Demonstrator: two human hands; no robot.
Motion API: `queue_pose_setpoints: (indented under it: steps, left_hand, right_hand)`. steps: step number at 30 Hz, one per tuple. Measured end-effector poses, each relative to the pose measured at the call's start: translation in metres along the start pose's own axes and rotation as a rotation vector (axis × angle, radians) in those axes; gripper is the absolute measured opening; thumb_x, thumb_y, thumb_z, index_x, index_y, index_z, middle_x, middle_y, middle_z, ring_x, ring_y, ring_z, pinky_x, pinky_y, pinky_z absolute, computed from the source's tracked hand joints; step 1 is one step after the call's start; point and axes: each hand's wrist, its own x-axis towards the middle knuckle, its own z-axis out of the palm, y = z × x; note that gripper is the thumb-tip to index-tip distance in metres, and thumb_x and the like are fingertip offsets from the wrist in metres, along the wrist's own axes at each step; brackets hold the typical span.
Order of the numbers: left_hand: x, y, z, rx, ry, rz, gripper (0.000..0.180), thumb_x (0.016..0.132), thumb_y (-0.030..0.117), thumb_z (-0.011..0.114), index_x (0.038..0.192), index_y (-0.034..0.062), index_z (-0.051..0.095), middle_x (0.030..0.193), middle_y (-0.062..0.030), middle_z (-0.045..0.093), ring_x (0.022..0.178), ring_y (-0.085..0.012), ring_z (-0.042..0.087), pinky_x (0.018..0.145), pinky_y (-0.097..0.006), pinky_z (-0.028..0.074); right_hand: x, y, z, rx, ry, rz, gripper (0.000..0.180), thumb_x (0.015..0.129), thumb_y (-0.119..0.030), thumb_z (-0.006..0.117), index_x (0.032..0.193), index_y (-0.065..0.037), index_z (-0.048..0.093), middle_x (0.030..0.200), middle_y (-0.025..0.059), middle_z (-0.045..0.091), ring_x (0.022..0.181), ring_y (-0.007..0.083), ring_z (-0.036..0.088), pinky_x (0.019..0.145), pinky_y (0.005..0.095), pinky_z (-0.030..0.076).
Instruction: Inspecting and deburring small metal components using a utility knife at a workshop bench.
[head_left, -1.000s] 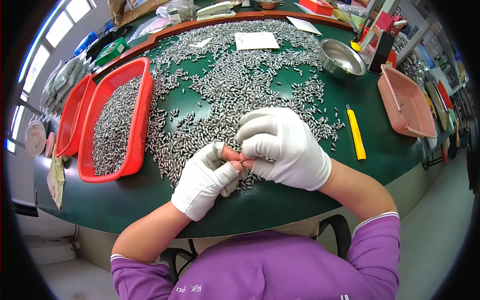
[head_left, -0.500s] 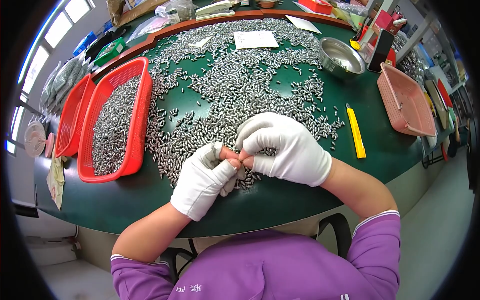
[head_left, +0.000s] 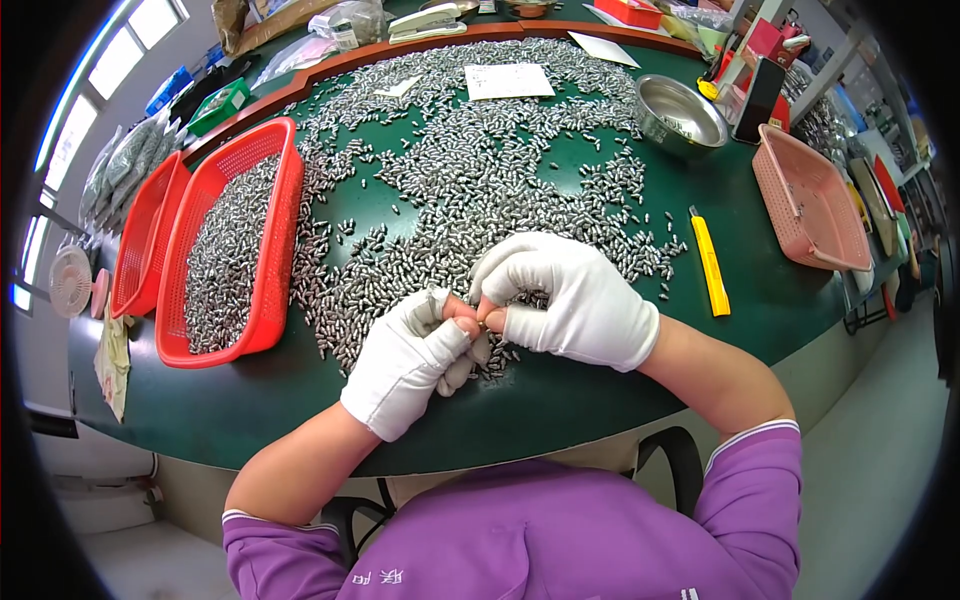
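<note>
Both hands meet above the near edge of a wide spread of small silvery metal parts (head_left: 450, 190) on the green table. They wear white gloves that leave the thumb and index fingertips bare. My left hand (head_left: 405, 365) is closed in a pinch, its thumb and index finger pressed together. Against these tips, my right hand (head_left: 575, 305) pinches too, its other fingers curled. A tiny dark bit seems to show between the fingertips, but they mostly cover it, so its kind cannot be made out. More metal parts lie beneath and just in front of the hands.
At left, a red basket (head_left: 284, 190) holds metal parts, beside another red basket (head_left: 150, 235). To the right lie a yellow cutter knife (head_left: 711, 265), a steel bowl (head_left: 680, 105) and a pink basket (head_left: 810, 240). A white paper (head_left: 508, 81) rests on the parts.
The hands stay together in nearly the same place. The right thumb and fingertip have shifted very slightly against the left ones.
</note>
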Motion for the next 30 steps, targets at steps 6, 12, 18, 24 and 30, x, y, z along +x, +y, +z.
queue_pose_setpoints:
  steps: [6,12,18,24,30]
  left_hand:
    - [0.003,-0.002,-0.001,-0.112,-0.058,-0.047,0.02,0.096,0.029,0.059,0.097,0.0091,0.054,0.076,-0.0031,0.06,0.052,-0.0054,0.044,0.046,-0.019,0.033]
    - [0.003,-0.001,-0.003,-0.13,-0.073,-0.003,0.023,0.095,0.031,0.059,0.097,0.0091,0.053,0.067,0.0034,0.045,0.051,-0.0042,0.032,0.046,-0.019,0.023]
    - [-0.002,0.002,-0.004,0.245,0.111,0.203,0.009,0.089,0.011,0.064,0.094,0.006,0.059,0.079,0.0038,0.057,0.069,-0.0027,0.048,0.063,-0.018,0.04]
    - [-0.01,-0.004,0.012,0.738,0.137,0.375,0.007,0.082,0.002,0.07,0.083,0.0052,0.064,0.073,0.0019,0.06,0.063,-0.005,0.053,0.058,-0.021,0.044]
    - [-0.033,-0.024,0.036,1.276,0.093,0.648,0.015,0.077,0.015,0.071,0.071,0.0092,0.058,0.067,-0.0096,0.058,0.065,-0.0291,0.06,0.057,-0.038,0.048]
  right_hand:
    - [0.0,0.003,0.003,0.044,-0.004,0.021,0.008,0.081,-0.004,0.069,0.087,-0.003,0.064,0.092,0.0075,0.064,0.088,0.0185,0.062,0.081,0.0305,0.049]
    - [0.003,0.013,-0.002,-0.225,0.186,0.008,0.007,0.081,-0.006,0.068,0.085,-0.003,0.063,0.081,0.0098,0.063,0.078,0.0236,0.062,0.074,0.0319,0.049]
    - [0.01,0.022,-0.023,-0.558,0.375,-0.21,0.009,0.074,-0.008,0.073,0.08,-0.008,0.065,0.075,0.008,0.063,0.072,0.0262,0.061,0.067,0.0355,0.049]
    - [-0.01,-0.003,-0.06,-0.995,0.668,-0.163,0.014,0.076,-0.017,0.071,0.087,-0.01,0.069,0.085,0.0073,0.067,0.082,0.0267,0.064,0.076,0.0372,0.051]
    - [-0.104,-0.013,-0.084,-1.102,0.549,0.744,0.042,0.078,-0.038,0.07,0.109,-0.01,0.066,0.105,0.0143,0.063,0.096,0.0322,0.062,0.085,0.0416,0.05]
